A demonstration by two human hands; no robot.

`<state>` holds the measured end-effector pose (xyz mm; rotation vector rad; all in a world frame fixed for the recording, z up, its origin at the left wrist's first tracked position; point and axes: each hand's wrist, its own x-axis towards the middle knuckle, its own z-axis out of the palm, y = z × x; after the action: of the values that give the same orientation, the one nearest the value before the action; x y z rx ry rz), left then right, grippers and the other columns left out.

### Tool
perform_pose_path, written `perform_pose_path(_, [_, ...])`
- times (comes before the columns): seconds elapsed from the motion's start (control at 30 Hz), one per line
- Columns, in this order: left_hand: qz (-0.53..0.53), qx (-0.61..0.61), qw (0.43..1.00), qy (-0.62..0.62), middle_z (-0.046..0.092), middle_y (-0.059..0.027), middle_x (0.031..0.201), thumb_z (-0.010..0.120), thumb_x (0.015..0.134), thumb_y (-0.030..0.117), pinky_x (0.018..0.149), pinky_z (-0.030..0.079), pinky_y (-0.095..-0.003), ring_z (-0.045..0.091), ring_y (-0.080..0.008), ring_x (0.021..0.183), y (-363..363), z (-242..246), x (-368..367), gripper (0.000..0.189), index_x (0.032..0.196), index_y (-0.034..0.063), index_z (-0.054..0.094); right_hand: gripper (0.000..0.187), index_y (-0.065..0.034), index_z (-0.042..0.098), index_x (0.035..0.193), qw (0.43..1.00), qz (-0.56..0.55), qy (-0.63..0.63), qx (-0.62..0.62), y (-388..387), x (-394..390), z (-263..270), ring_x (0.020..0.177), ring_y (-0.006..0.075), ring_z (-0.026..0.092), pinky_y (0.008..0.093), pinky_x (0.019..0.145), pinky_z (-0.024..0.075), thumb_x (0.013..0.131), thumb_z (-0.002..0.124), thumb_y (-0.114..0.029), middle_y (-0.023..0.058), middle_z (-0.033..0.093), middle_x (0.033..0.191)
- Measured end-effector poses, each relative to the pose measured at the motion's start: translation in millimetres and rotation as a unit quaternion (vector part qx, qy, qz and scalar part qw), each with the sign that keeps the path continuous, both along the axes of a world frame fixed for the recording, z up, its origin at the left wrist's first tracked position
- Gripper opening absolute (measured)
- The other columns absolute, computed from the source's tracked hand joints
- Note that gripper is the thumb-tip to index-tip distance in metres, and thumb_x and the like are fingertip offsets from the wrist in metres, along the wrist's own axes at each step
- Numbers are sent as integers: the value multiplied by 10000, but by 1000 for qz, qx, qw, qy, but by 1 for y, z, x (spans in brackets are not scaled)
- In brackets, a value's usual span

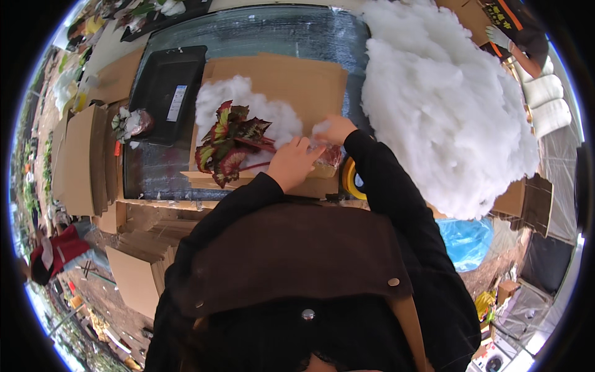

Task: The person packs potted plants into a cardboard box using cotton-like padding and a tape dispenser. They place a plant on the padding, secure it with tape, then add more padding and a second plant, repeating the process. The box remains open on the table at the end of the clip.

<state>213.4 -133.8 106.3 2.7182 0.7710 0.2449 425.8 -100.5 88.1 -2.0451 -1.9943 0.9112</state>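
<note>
A rex begonia [228, 146] with red and green leaves lies on its side over an open cardboard box [302, 69], its leaves to the left. Its pot end, in clear wrap [331, 156], points right. My left hand [294, 160] holds the plant where the red stems meet the wrapped base, partly hiding both. My right hand [338, 129] is just above the wrapped base, its fingers closed on a small tuft of white fibre stuffing [320, 126]. More white stuffing [274, 111] lies behind and under the leaves.
A big heap of white stuffing [441, 107] covers the right side. Yellow tape [349, 179] lies by my right forearm. Left are a black tray [167, 93], a small wrapped plant [132, 124] and stacked cardboard [86, 158]. A co-worker's gloved hand [499, 36] is far right.
</note>
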Motion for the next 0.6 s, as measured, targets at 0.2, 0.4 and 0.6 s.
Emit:
perform_pose_path(0.2, [35, -33, 999, 9, 526, -101, 1058, 735, 791, 209, 820, 498, -385, 525, -281, 1018, -2, 7, 2, 594, 1351, 190, 538, 278, -52, 709, 827, 988, 79, 64, 119, 78, 65, 57, 853, 320, 680, 420, 722, 524, 766, 657, -318, 150, 717, 871])
perform_pose_path(0.4, [-1, -51, 998, 34, 521, -120, 1078, 739, 783, 222, 789, 510, -390, 533, -288, 1035, 11, 13, 6, 598, 1342, 148, 539, 528, 1, 589, 1200, 774, -127, -228, 577, 36, 146, 163, 969, 327, 665, 406, 883, 516, 805, 782, -291, 177, 674, 1086])
perform_pose_path(0.6, [-33, -80, 994, 67, 522, -136, 1098, 756, 764, 256, 811, 531, -413, 537, -307, 1062, 26, 14, 9, 659, 1347, 80, 504, 306, -33, 571, 1082, 954, -232, 42, 185, -148, 37, 74, 822, 257, 585, 360, 763, 498, 850, 720, -168, 102, 582, 902])
